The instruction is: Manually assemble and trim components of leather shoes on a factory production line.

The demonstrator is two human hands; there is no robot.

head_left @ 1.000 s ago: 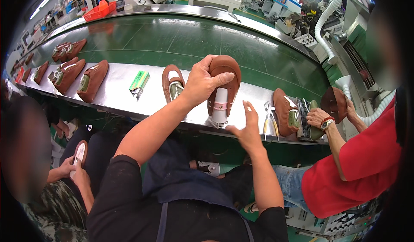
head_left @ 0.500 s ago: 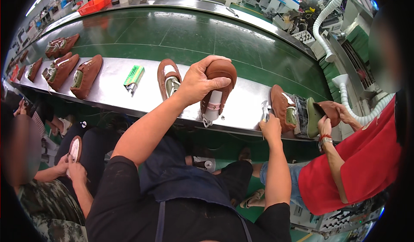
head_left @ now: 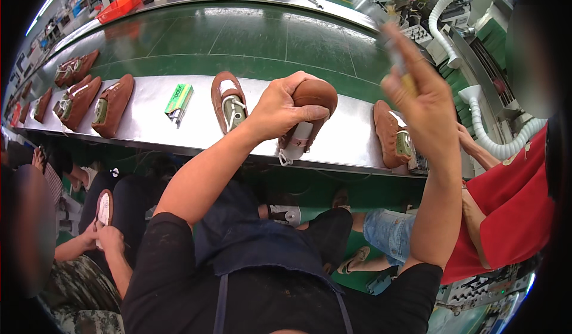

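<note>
Black tee (head_left: 179, 274) — dark blue apron (head_left: 256, 244)

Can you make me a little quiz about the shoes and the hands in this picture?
1. True or false: the left hand grips a brown shoe at the front edge of the silver shelf.
2. What lies on the shelf between two brown shoes to the left of that hand? A) a green and white packet B) a red cup C) a blue brush
3. Fill in: the right hand is raised ____ the shelf, not resting on it.

Key: 1 true; 2 A, the green and white packet; 3 above.
</note>
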